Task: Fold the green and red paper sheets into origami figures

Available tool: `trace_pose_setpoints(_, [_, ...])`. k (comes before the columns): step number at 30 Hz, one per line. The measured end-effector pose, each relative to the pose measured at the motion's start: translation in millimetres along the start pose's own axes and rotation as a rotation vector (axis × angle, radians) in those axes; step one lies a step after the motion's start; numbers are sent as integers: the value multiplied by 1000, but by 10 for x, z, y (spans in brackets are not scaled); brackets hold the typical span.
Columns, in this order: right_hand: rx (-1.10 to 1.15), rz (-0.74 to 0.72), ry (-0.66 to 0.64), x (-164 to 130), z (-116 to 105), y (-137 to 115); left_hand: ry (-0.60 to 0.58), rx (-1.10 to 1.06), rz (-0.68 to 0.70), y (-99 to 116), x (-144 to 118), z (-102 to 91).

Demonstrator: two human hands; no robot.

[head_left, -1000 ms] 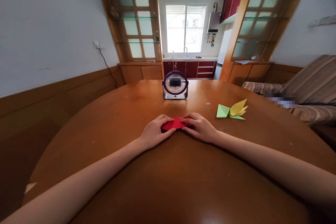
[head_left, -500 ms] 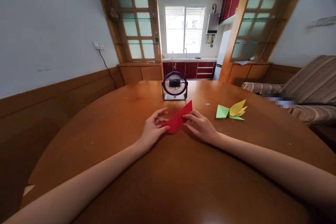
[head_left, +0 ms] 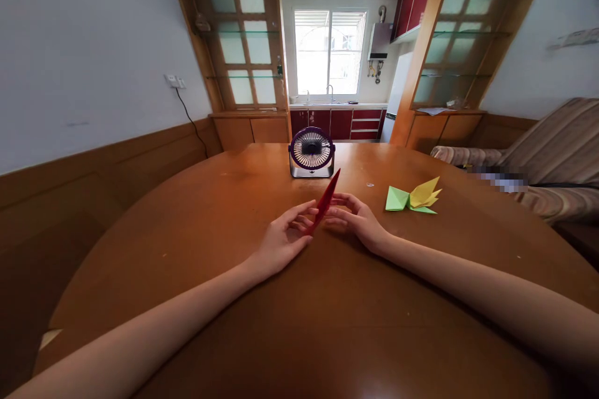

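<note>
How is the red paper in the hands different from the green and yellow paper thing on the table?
The red folded paper is one colour; the green and yellow folded paper has two. The red one is held up on edge between the left hand and right hand, while the green and yellow one lies on the wooden table, untouched. The red one looks like a slim pointed sliver; the other spreads into several points. Both are folded paper.

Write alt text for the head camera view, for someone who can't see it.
Two bare hands, left hand and right hand, hold a folded red paper on edge above a round wooden table. Behind it stands a small fan; folded green and yellow paper lies to the right.
</note>
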State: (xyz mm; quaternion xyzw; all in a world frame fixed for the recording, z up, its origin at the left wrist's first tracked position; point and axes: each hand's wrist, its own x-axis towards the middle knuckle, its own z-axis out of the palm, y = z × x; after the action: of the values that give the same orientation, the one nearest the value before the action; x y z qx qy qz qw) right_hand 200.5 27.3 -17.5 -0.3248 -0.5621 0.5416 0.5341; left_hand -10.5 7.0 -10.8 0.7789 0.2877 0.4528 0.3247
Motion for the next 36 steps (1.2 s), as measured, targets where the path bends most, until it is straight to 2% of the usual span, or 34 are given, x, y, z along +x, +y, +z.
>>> trace_pose_setpoints(5, [135, 54, 36, 21, -7, 16, -180, 218, 182, 64, -52, -14])
trace_pose_setpoints(7, [131, 45, 46, 29, -15, 33, -216, 258, 220, 85, -59, -15])
trace_pose_setpoints(9, [112, 29, 60, 36, -25, 54, -172, 272, 231, 95, -52, -12])
trace_pose_setpoints(11, [85, 22, 71, 41, -32, 73, -59, 277, 210, 91, -31, -11])
trace_pose_setpoints(13, [65, 25, 63, 44, -36, 86, 53, 262, 156, 72, -3, -15])
trace_pose_setpoints(15, [58, 25, 48, 43, -35, 90, 108, 228, 87, 45, 20, -22])
trace_pose_setpoints(23, [57, 6, -43, 4, -4, 60, 53, 50, -122, -15, 8, 16])
trace_pose_setpoints(26, [-6, -21, -47, 6, -15, 76, 22, -59, -224, -9, 11, 46])
trace_pose_setpoints(33, [-171, -78, -64, -12, -9, 87, 47, -260, -433, 58, 68, 78])
trace_pose_setpoints(36, [-224, -146, -68, -51, 31, 52, 42, -320, -517, 134, 89, 92])
